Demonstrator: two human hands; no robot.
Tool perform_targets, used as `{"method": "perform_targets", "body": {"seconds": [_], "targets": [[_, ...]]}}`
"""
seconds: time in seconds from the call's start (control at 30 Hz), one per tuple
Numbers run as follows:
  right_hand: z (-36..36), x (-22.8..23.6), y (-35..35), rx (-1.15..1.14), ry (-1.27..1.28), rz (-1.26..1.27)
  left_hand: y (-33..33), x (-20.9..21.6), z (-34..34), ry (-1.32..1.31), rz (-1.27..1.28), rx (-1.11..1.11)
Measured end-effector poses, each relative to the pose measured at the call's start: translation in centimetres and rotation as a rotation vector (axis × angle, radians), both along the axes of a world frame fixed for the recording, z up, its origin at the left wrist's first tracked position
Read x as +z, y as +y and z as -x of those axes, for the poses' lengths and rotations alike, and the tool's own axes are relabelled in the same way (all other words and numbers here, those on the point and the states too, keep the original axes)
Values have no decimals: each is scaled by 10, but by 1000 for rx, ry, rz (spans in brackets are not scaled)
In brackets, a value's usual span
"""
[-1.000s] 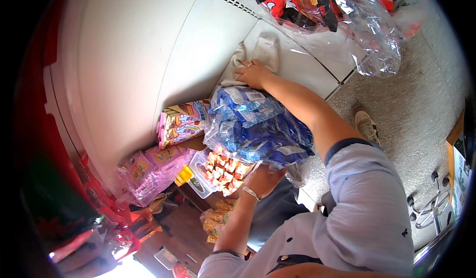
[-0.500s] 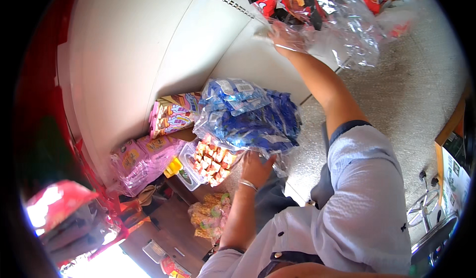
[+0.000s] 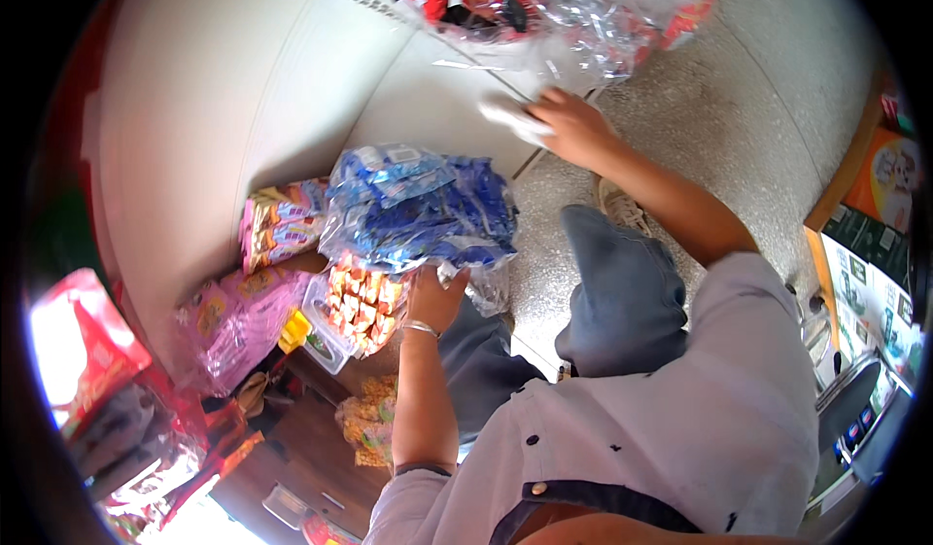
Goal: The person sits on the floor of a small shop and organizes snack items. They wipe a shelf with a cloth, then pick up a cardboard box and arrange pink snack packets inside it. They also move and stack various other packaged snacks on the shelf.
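Observation:
My left hand [image 3: 436,297] is closed on the near edge of a clear plastic bag of blue packets [image 3: 428,210]. Over the pale panel beyond the bag, my right hand [image 3: 569,127] grips a white cloth [image 3: 515,120], blurred by motion. Just past it lies a large clear bag [image 3: 583,35] with red and black snack packets inside. Left of my left hand, a clear plastic tub [image 3: 326,336] stands beside small orange-and-white wrapped pieces [image 3: 362,307].
Pink packs [image 3: 238,326] and patterned snack packets [image 3: 282,222] lie against the pale panel. A bag of yellow snacks [image 3: 371,419] sits by my left forearm. Red packages [image 3: 87,351] hang at far left. A wooden-edged unit [image 3: 826,244] stands at right.
My right hand has drawn back from the large bag of red and black packets, with the cloth in it. My left hand stays on the blue packets' bag. The view has shifted.

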State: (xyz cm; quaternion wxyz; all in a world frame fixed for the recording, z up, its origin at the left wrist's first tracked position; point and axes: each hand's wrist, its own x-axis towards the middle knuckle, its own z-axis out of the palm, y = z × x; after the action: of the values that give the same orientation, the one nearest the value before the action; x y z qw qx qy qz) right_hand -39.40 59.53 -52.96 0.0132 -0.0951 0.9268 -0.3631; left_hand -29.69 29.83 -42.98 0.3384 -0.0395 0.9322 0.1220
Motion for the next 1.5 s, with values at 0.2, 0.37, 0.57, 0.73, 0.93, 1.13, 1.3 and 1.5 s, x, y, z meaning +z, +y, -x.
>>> {"method": "perform_targets", "body": {"seconds": [0.2, 0.37, 0.57, 0.73, 0.93, 1.13, 1.3, 1.5], "targets": [[72, -85, -63, -107, 76, -157, 5, 2, 11, 5, 21, -8], [54, -132, -2, -361, -33, -168, -11, -9, 6, 40, -95, 1], [-89, -115, 69, -308, -152, -328, -12, -2, 7, 25, -150, -16], [-105, -78, 78, -502, -453, -48, -23, -5, -6, 53, -141, -62], [-9, -67, 42, -467, -248, -227, -19, -6, -1, 57, -171, -9], [-32, -51, 4, -145, -514, -237, -17, -5, 3, 26, -136, 33], [-9, -59, 20, -303, -493, -164, -14, -6, 0, 96, -108, -35], [-2, -58, 13, -287, -604, -234, -15, -10, 1, 115, -140, -5]]}}
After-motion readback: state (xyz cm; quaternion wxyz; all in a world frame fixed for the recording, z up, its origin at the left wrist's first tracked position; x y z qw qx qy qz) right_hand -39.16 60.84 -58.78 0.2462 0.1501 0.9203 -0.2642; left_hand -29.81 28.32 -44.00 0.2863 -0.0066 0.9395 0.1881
